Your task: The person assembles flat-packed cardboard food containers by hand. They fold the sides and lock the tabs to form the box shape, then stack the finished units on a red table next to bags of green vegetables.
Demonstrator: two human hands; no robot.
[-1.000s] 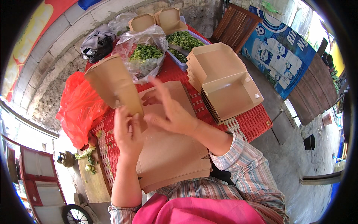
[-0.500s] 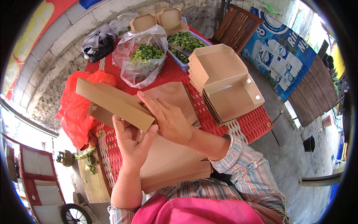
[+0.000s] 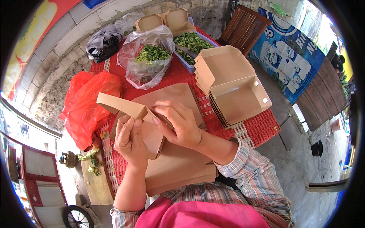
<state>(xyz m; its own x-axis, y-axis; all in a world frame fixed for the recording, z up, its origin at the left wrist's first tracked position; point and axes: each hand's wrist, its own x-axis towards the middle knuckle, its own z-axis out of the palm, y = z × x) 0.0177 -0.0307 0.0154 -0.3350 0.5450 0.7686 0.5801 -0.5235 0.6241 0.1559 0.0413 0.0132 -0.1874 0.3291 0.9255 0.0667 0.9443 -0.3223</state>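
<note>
A brown cardboard food box (image 3: 153,137), partly folded, is held up between my hands above the red woven table (image 3: 258,127). My left hand (image 3: 131,140) pinches a front corner, thumb against the upright wall. With bent fingers my right hand (image 3: 178,121) grips a flap at the same corner. The box's inside faces me, and part of it is hidden behind my hands. Beneath lies a stack of flat cardboard blanks (image 3: 182,173). To the right stands a nested stack of open, folded boxes (image 3: 237,97).
Chopped greens fill a clear plastic bag (image 3: 148,60) and a blue tray (image 3: 213,43) at the back. A red plastic bag (image 3: 85,108) sits at the left, near vegetable scraps on a wooden board (image 3: 95,182). More open boxes (image 3: 178,23) stand behind. A wooden chair (image 3: 243,28) is at the far right.
The box has tipped so that its inside now shows toward me. My right hand has moved from lying along its top to gripping a corner flap.
</note>
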